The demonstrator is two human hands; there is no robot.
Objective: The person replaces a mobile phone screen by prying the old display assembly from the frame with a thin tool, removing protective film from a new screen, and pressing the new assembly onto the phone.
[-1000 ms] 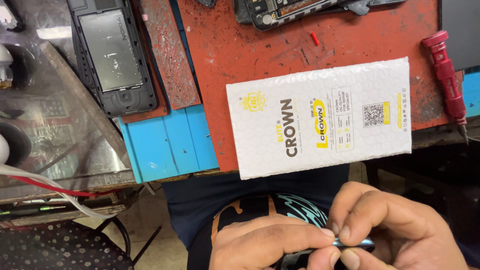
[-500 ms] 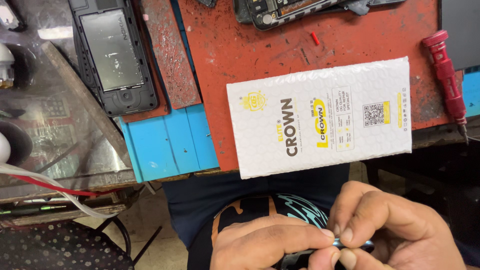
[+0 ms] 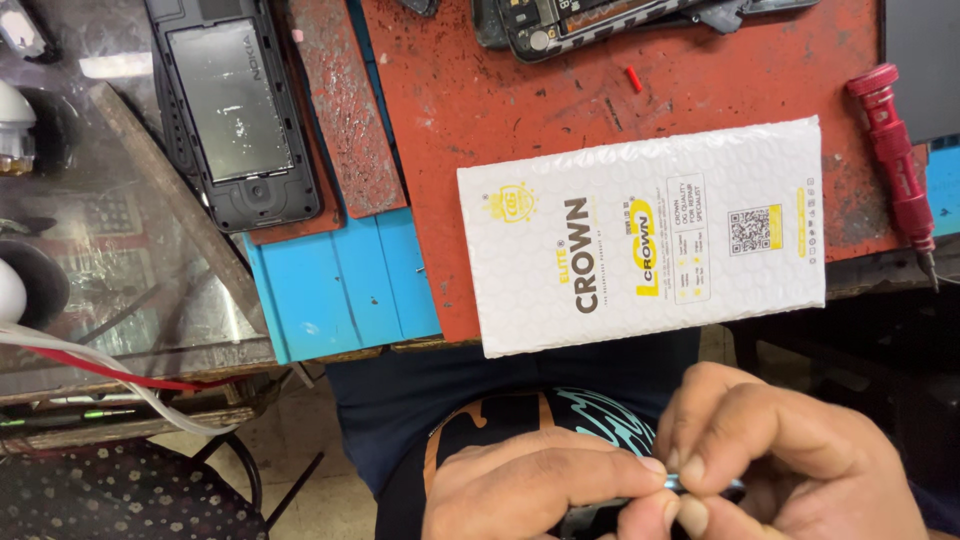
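Nearest the camera, low in the frame above the lap: both hands meet over a thin dark metal piece (image 3: 700, 488). Left hand (image 3: 535, 495) pinches it from the left, fingers curled closed, thumb and forefinger tips pressed to its end. Right hand (image 3: 790, 470) comes from the right, fingertips (image 3: 690, 468) bent down and closed on the same piece; only a short silvery stretch shows between the two sets of nails (the rest is hidden under the fingers, kind not clear). It sits below the bench edge, off the work surface.

Just beyond the hands: a white padded pouch (image 3: 645, 235), rectangular, lying flat with its lower edge overhanging the front of the red mat (image 3: 560, 100). Dark lettering runs sideways along it, with yellow marks and a small square code patch toward the right end.

Right of the pouch, near the mat's edge: a red screwdriver (image 3: 895, 165), tip pointing toward the bench front. Left of the mat: a blue mat (image 3: 340, 285), bare in its near part, then a rust-coloured strip (image 3: 340, 100). Further left, a dark phone body (image 3: 235, 105) lying open-backed. At the far edge, an opened phone (image 3: 590, 20), partly cut off. A glass sheet (image 3: 110, 270) at far left, wires beneath.
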